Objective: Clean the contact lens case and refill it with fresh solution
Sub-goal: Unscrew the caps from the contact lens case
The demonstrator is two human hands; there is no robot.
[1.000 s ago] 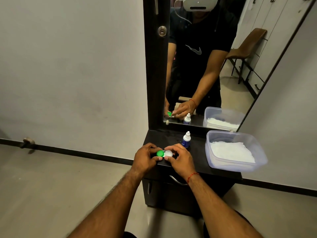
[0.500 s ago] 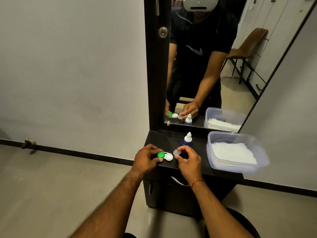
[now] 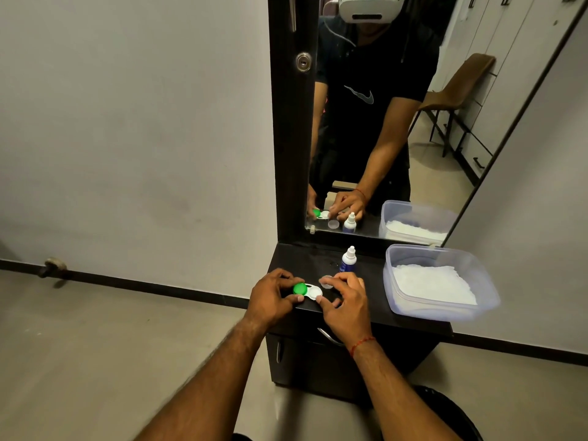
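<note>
1. The contact lens case (image 3: 308,291) lies flat near the front left corner of the dark vanity top (image 3: 377,300), close to the front edge.
2. Its left well wears a green cap (image 3: 299,288). The right well (image 3: 315,293) is uncovered and shows white; from here I can't tell whether any liquid sits in it.
3. A clear cap (image 3: 326,281) lies on the top just behind and to the right of the uncovered well.
4. The solution bottle (image 3: 348,261) stands upright farther back, close to the mirror (image 3: 445,173), with its white nozzle cap on.
5. A clear plastic tub (image 3: 445,311) takes up the right end of the top, lid off, with white paper (image 3: 432,283) lying in the bottom.
6. The left hand (image 3: 273,297) pinches the green-capped end of the case, thumb on the near side and curled fingers over the far side.
7. The right hand (image 3: 345,305) has its fingers curled, thumb tip beside the uncovered well and forefinger next to the clear cap. Whether it actually grips either one, I can't tell.
8. Bare top runs between the right hand and the tub, and around the bottle.
9. Open floor (image 3: 127,345) spreads to the left of the vanity.
</note>
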